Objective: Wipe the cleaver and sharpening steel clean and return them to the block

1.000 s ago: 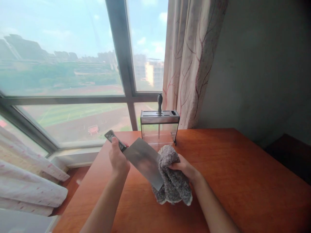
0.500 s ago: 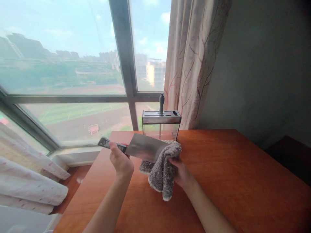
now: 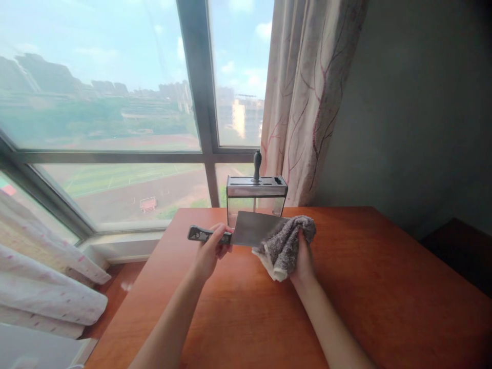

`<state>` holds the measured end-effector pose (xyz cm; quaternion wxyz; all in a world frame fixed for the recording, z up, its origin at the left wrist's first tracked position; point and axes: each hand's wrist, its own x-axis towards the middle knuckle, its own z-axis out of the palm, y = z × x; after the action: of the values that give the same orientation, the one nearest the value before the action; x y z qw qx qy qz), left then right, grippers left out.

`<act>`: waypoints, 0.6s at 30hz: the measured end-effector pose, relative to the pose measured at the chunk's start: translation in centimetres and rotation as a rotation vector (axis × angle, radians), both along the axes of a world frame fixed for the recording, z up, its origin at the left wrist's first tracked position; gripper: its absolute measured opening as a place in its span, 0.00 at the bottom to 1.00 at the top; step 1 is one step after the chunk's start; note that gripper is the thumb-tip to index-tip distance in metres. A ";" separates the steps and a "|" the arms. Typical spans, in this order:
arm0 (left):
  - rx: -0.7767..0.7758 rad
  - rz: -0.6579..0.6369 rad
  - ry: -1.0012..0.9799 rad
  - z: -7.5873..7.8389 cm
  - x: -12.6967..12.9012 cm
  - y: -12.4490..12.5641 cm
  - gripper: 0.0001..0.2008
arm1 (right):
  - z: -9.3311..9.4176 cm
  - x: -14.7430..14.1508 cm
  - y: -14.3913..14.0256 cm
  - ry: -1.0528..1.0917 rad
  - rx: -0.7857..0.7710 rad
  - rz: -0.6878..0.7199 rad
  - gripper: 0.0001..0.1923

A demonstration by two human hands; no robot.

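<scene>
My left hand (image 3: 212, 249) is closed round the black handle of a cleaver (image 3: 253, 228), near where the handle meets the blade. The broad steel blade points right, held above the table. A fluffy grey cloth (image 3: 282, 245) with a pale edge is bunched over the blade's right end and covers it. My right hand (image 3: 303, 259) grips the cloth from the right, with some of its fingers hidden behind the folds.
Behind the blade a knife block (image 3: 257, 190) with clear sides and a metal top stands on the brown wooden table (image 3: 238, 318); another dark handle (image 3: 257, 165) rises from it. Beyond are a window (image 3: 115, 195) and a patterned curtain (image 3: 295, 102).
Both hands have moved to the right with the cleaver and the cloth. The blade is now more level, and the cloth is gathered higher, with less of it hanging down.
</scene>
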<state>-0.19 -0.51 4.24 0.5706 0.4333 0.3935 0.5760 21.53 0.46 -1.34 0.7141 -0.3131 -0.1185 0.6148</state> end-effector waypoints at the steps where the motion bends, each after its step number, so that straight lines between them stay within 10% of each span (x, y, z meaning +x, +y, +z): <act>1: 0.000 -0.022 0.013 -0.2 0.2 0.0 0.15 | 0.2 0.2 0.1 0.046 0.019 0.027 0.25; 12: -0.048 0.228 -0.305 -1.3 2.7 0.1 0.15 | 2.0 1.4 -0.8 0.279 0.179 0.095 0.18; 18: -0.058 0.140 -0.391 -1.4 3.4 -0.2 0.12 | 1.7 0.5 -1.9 0.240 0.165 0.194 0.16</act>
<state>3.20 -0.72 2.87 0.6072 0.2682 0.3208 0.6757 22.02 -1.39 0.39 0.6839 -0.1648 -0.1119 0.7019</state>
